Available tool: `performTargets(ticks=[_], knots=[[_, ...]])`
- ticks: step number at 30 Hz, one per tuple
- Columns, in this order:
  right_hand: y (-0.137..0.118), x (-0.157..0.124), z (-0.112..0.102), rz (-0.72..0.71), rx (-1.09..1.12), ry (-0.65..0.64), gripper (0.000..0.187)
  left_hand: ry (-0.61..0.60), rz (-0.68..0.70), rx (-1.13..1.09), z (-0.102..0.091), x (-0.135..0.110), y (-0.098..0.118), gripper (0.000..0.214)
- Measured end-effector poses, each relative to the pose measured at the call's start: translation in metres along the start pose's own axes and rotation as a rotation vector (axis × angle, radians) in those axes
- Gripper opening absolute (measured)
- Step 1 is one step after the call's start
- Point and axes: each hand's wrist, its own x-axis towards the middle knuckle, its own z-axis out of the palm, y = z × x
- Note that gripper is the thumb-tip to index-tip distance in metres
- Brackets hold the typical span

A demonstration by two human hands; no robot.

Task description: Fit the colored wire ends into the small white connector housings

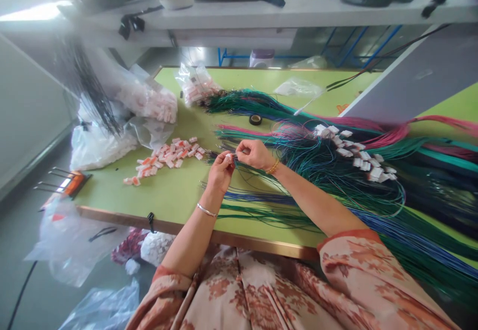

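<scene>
My left hand (221, 170) is pinched round a small white plastic connector (228, 158) above the green table (175, 195). My right hand (254, 153) sits just beside it, fingers pinched on a thin wire end that meets the connector. Long bundles of teal, blue and pink wires (336, 170) fan out to the right under my right forearm. A loose heap of white and orange connectors (168, 158) lies to the left of my hands.
Clear bags of connectors (149, 102) sit at the far left, another bag (196, 87) further back. A black tape roll (255, 119) lies behind my hands. White connectors fitted on wires (358, 156) rest on the bundles. An orange tool (70, 183) sits at the table's left corner.
</scene>
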Motion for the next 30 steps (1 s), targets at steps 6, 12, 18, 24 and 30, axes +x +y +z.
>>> performTargets(ticks=[6,12,18,24,30], knots=[[0.002,-0.002,0.005,0.007,-0.008,0.032,0.018,-0.001,0.032,0.028,-0.001,0.000,-0.002,0.024],[0.009,-0.004,0.015,-0.067,-0.105,0.018,0.015,0.075,0.136,0.148,-0.002,0.000,-0.006,0.025],[0.014,-0.005,0.019,-0.165,-0.189,0.005,0.011,0.119,0.121,0.185,-0.007,0.002,-0.007,0.025],[0.011,-0.005,0.015,-0.143,-0.124,-0.037,0.014,0.098,0.131,0.161,-0.006,0.003,-0.001,0.025],[0.012,-0.004,0.022,-0.155,-0.262,-0.027,0.009,0.133,0.174,0.225,-0.003,0.001,-0.004,0.027]])
